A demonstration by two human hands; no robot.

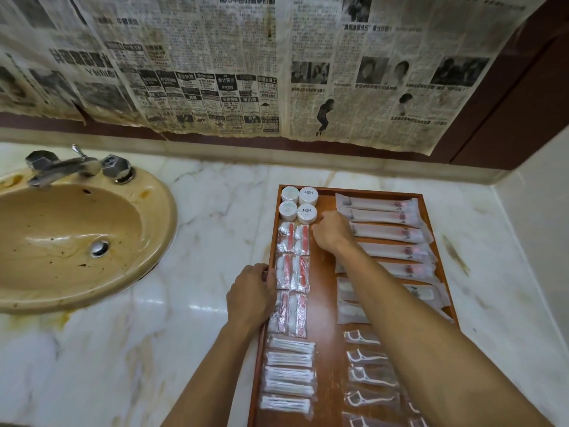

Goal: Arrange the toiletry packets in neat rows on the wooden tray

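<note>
A long wooden tray [324, 291] lies on the marble counter, filled with toiletry packets. Its left column holds round white soaps [298, 204] at the far end, then red-and-white packets [292, 271], then cotton bud packets [289, 374]. The right column holds long toothbrush packets [388, 231] and floss pick packets [368, 375]. My left hand [251, 295] grips the tray's left rim beside the red-and-white packets. My right hand [331, 232] reaches over the tray's middle, fingers curled downward between the soaps and the toothbrush packets; whether it holds anything is hidden.
A beige stained sink [74, 238] with a metal tap [77, 166] sits at the left. Old newspaper [246, 72] covers the wall behind. A side wall [535, 217] closes the counter at the right. Bare marble [212, 217] lies between sink and tray.
</note>
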